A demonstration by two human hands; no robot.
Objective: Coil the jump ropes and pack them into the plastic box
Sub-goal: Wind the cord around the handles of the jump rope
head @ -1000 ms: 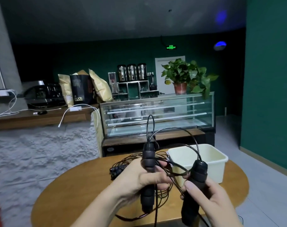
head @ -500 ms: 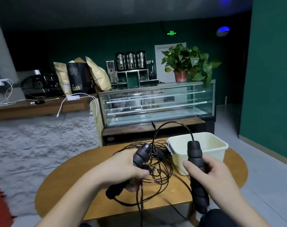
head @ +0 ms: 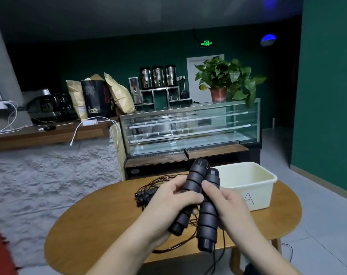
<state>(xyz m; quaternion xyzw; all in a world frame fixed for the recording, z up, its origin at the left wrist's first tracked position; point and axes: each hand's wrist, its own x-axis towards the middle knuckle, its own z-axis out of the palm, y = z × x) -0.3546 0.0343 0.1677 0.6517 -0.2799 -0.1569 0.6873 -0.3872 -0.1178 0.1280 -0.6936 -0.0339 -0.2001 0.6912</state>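
gripping one black handle each, the left hand (head: 174,197) and right hand (head: 231,205) press both handles (head: 203,195) together above the tabletop (head: 101,221); the person should keep them aligned, then loop the dangling cord (head: 218,257) evenly before the plastic box (head: 256,187) just beyond

Dark green walls (head: 327,96), glass display case (head: 188,128), potted plant (head: 226,80), grey tiled floor (head: 325,195)

A blue hand-drawn letter "A" stands on the front wall of the cream plastic box (head: 254,192). The green lit exit sign (head: 206,43) above the white door and the print on the black bag (head: 93,98) are too small to read.
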